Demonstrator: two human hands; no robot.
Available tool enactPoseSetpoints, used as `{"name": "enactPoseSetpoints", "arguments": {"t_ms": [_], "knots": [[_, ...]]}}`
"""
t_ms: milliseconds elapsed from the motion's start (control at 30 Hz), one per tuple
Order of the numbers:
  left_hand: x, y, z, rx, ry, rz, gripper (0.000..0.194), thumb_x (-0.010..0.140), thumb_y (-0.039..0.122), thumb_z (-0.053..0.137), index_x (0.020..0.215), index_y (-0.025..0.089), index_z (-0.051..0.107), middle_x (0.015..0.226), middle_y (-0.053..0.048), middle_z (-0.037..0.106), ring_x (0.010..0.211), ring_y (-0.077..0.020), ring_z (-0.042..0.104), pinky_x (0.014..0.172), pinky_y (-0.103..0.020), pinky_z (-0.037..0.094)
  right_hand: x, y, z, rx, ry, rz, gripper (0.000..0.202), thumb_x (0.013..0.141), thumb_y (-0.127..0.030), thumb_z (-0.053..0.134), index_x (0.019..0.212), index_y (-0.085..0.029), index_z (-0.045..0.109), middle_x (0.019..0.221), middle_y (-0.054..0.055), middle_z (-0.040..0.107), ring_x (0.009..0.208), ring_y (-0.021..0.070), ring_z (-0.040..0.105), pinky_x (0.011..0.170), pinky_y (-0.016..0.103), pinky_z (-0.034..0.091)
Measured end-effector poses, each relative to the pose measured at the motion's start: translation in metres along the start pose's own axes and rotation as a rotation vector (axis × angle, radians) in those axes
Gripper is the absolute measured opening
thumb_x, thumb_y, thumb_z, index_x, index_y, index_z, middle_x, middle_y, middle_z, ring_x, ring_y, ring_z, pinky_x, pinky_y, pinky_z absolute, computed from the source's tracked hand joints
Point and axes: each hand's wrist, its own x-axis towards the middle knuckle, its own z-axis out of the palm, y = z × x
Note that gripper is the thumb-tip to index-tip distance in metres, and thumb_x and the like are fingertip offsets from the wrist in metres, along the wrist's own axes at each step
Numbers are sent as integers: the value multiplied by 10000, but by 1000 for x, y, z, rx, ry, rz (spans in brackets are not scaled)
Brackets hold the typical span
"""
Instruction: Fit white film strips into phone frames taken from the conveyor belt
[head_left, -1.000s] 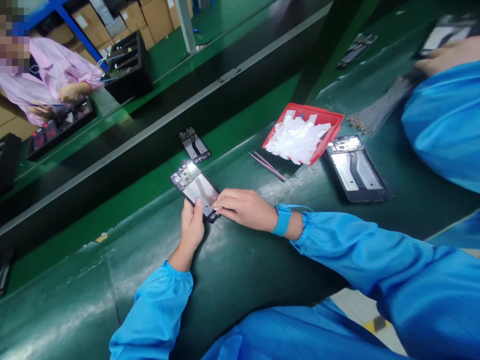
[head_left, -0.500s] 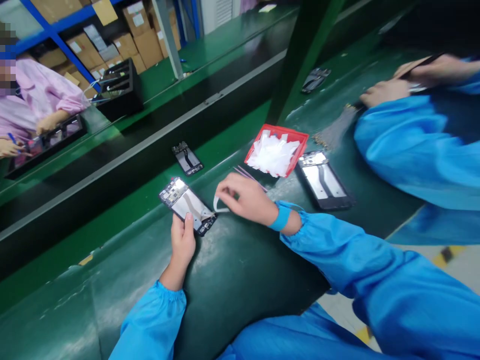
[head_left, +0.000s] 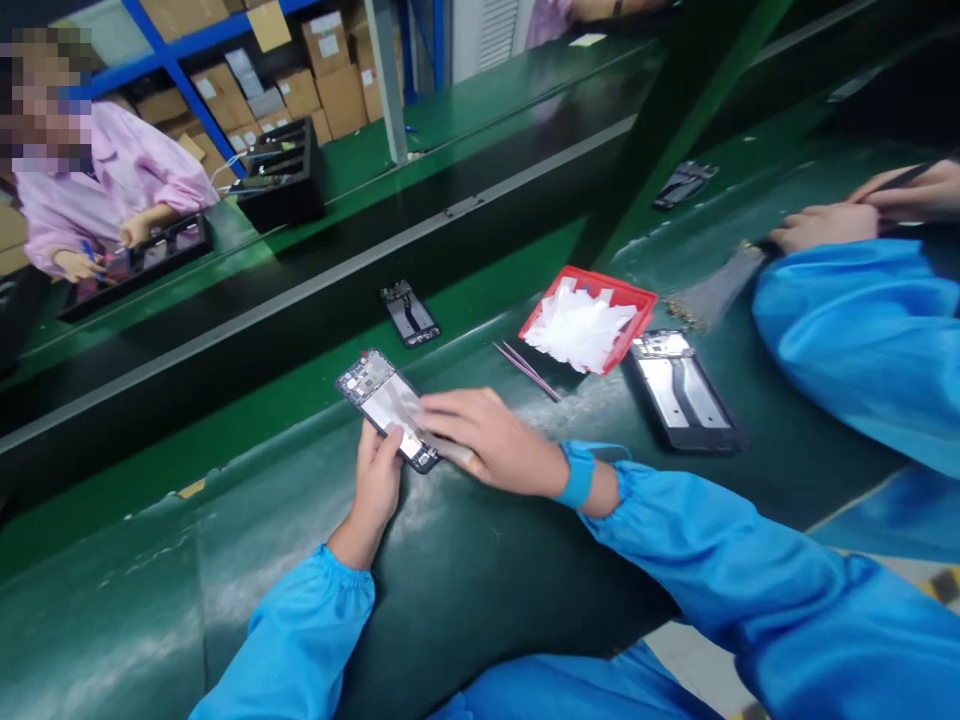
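My left hand grips the lower left edge of an opened phone, thumb on top. The phone's inside faces up, with a circuit board at the far end and a silvery middle. My right hand is over the phone's near right end, fingers reaching onto it. A pale strip runs from the phone to my right thumb; its exact grip is partly hidden by the fingers. Pinkish tweezers lie beyond my right hand. A red tray of white paper-like pieces stands behind them.
Another opened phone lies right of the tray, and a smaller-looking one beyond my phone. A green post rises behind the tray. At right, a co-worker's blue sleeve rests near a bundle of thin wires.
My right hand has moved from beside the phone onto its near end, fingers straightening from a pinch. The pale strip now lies lower, by the thumb. The view has shifted left.
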Motion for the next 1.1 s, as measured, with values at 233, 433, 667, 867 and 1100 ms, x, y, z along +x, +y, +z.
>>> {"name": "enactPoseSetpoints", "arguments": {"t_ms": [233,433,667,867,1100], "knots": [[2,19,4,-55,56,-48,387,826,414,763,1142,215,662,1076,-40,716,880,-169,697,826,-317,633,-3,-9,18,232,101,221,222,1058,-157,413,1203,-207,574,1067,87,702,938,251,639,834,393,487],[-3,20,3,203,-97,-84,583,844,387,791,1357,294,529,1185,-47,636,896,-183,703,587,-268,661,-3,0,14,36,219,358,129,1070,-234,489,986,-212,584,902,66,659,838,256,602,790,389,454],[-8,17,5,241,-189,-110,601,832,444,811,1308,264,491,1175,-53,606,910,-185,706,590,-312,696,-10,-1,22,-73,156,127,155,1083,-191,585,1068,-196,739,947,66,720,854,240,622,753,384,442],[-10,16,11,315,-98,-68,567,832,479,808,1263,248,521,1053,-27,599,758,-143,697,498,-263,660,-10,-5,17,-188,54,66,202,1092,-188,562,1218,-159,718,1083,118,741,967,277,645,816,427,500],[-12,19,12,305,-129,-60,657,790,412,860,1349,252,555,1067,-42,631,789,-151,697,560,-296,690,-7,-6,12,-234,102,41,191,1095,-211,556,1103,-179,744,984,85,747,843,248,618,708,409,441]]}}
